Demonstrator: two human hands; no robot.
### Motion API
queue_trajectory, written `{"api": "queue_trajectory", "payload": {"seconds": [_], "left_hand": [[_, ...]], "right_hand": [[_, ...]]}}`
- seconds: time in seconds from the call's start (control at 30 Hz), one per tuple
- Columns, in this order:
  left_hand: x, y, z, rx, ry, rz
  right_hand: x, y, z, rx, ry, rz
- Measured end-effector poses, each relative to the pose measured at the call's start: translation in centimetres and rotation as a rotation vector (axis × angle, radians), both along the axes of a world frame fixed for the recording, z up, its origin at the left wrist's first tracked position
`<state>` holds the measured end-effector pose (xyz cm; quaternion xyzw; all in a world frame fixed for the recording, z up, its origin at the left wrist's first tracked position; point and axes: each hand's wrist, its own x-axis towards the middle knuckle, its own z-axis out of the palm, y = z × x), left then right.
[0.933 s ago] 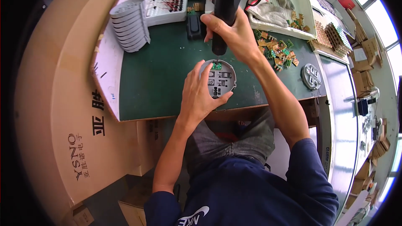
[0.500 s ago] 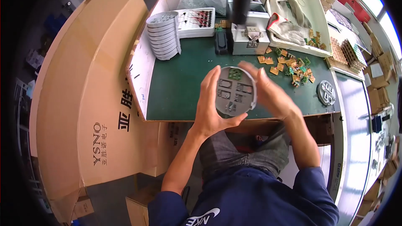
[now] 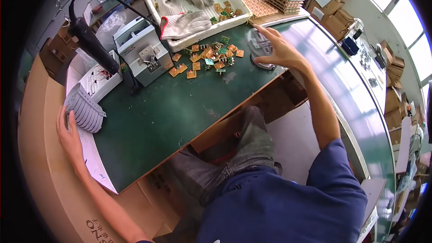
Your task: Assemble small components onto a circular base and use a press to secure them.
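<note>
At the right of the bench, my right hand (image 3: 284, 51) curves its fingers and thumb around a round grey fixture plate (image 3: 260, 40). The plate is smeared by motion; another grey edge shows under it by the thumb. At the far left my left hand (image 3: 69, 135) is beside a leaning stack of round grey plates (image 3: 84, 110), its fingers apart and fingertips close to the stack's outer side. Whether they touch it is unclear. Nothing shows in the left hand. Small orange and green circuit boards (image 3: 209, 56) lie in a loose pile left of the right hand.
A white tray (image 3: 177, 44) with gloves (image 3: 186, 24) and boards stands at the back. Left of it are a grey metal device (image 3: 141, 49), a black post-like tool (image 3: 94, 47) and a white box of wired parts (image 3: 105, 85). Stacked board panels (image 3: 283, 2) sit at the back right.
My hands have parted: the right carried the round grey plate from the middle to the bench's right side, and the left let go and reached to the stack. The view has turned.
</note>
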<state>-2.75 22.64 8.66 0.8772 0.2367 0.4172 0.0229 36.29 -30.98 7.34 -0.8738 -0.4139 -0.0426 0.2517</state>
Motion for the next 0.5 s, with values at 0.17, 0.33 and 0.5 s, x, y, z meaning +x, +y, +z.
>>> {"api": "queue_trajectory", "payload": {"seconds": [0.17,0.33,0.5], "left_hand": [[0.1,2.7,-1.1,-0.128,0.095,0.013],[0.5,2.8,-0.3,-0.059,0.134,0.072],[0.6,4.8,-0.1,0.016,0.202,0.075]], "right_hand": [[3.4,-1.8,-2.6,-0.29,0.109,-0.078],[2.4,-1.2,-4.9,-0.323,0.126,-0.163],[2.7,-0.9,-5.0,-0.346,0.092,-0.238]]}}
